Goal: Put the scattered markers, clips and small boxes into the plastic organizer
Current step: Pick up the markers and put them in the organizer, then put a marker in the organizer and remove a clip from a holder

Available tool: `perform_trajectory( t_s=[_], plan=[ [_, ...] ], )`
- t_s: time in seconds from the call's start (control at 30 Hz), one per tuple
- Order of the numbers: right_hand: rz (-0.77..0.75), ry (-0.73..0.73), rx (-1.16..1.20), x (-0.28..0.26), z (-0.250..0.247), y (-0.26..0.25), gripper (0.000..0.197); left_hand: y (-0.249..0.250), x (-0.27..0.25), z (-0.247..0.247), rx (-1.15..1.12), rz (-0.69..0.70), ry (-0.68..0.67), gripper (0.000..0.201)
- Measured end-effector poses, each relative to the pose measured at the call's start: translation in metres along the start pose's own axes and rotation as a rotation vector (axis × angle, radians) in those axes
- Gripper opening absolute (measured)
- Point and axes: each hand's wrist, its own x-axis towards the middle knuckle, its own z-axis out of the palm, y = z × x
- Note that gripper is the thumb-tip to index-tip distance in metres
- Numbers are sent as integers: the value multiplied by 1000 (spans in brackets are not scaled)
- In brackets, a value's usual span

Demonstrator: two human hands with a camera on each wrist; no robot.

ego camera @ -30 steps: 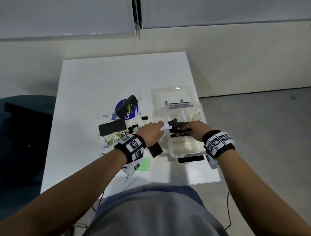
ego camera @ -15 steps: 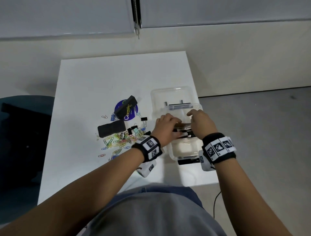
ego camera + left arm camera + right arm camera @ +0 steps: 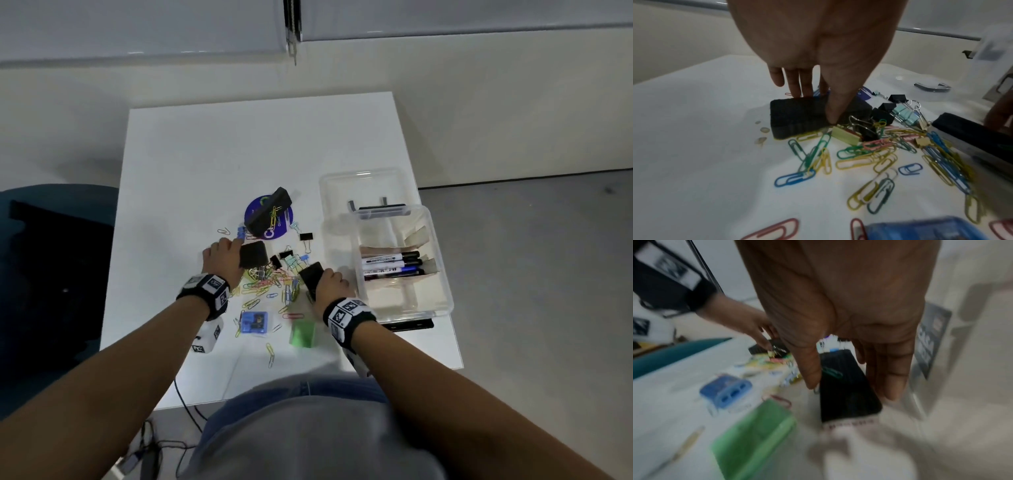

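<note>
On the white table [image 3: 239, 144] lies a pile of coloured paper clips [image 3: 267, 287] and binder clips [image 3: 291, 260]. My left hand [image 3: 226, 255] pinches a black felt block [image 3: 253, 255] at the pile's left edge; in the left wrist view the thumb and fingers [image 3: 797, 87] sit on opposite sides of this block [image 3: 797, 116]. My right hand [image 3: 325, 282] grips a second black block [image 3: 310, 274], also seen as the black block [image 3: 846, 386] between thumb and fingers. The clear organizer [image 3: 411, 310] to the right holds three markers [image 3: 394, 265].
A third black block [image 3: 270, 212] lies on a purple disc [image 3: 253, 209] behind the pile. A blue box [image 3: 254, 322] and a green box [image 3: 302, 334] lie near the front edge. The organizer's clear lid [image 3: 363, 185] lies behind it. Cables hang below the table.
Both hands have left the organizer, where the markers now lie, and moved left to the pile. Each hand has taken hold of a black block.
</note>
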Motion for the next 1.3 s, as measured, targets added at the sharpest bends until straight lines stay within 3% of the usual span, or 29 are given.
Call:
perform_trajectory(
  t_s=[0.2,0.37,0.47,0.53,0.6,0.67,0.77,0.87,1.0,1.1,1.2,1.3],
  plan=[
    [52,-9,49,6,9,4,63,-1,-1,-6,-40,-23,-13,60],
    [26,7,183,2,-6,0,64,-9,-12,-20,-359,-1,-40,41],
    [-116,87,206,-3,-19,-4,57,-7,-29,-37,-621,3,49,60],
    [-256,88,289,-7,-29,-7,50,-3,-37,-46,-660,82,100,67],
    [-394,59,358,-12,-37,-11,51,2,-42,-47,-611,190,72,48],
    [-503,44,378,-16,-41,-13,48,6,-45,-45,-697,193,10,26],
    [-572,51,388,-16,-41,-14,35,12,-47,-46,-913,46,-81,40],
    [-605,70,432,-15,-39,-17,25,19,-50,-47,-963,64,-147,39],
    [-641,119,384,-17,-34,-22,12,30,-54,-48,-1080,26,-136,25],
    [-638,220,314,-14,-28,-21,14,34,-57,-48,-1072,18,-98,17],
    [-683,296,52,-10,-18,-21,11,30,-56,-49,-1078,-65,-23,22],
    [-677,217,-34,-11,-23,-17,13,26,-56,-53,-981,-76,35,30]
  ],
)
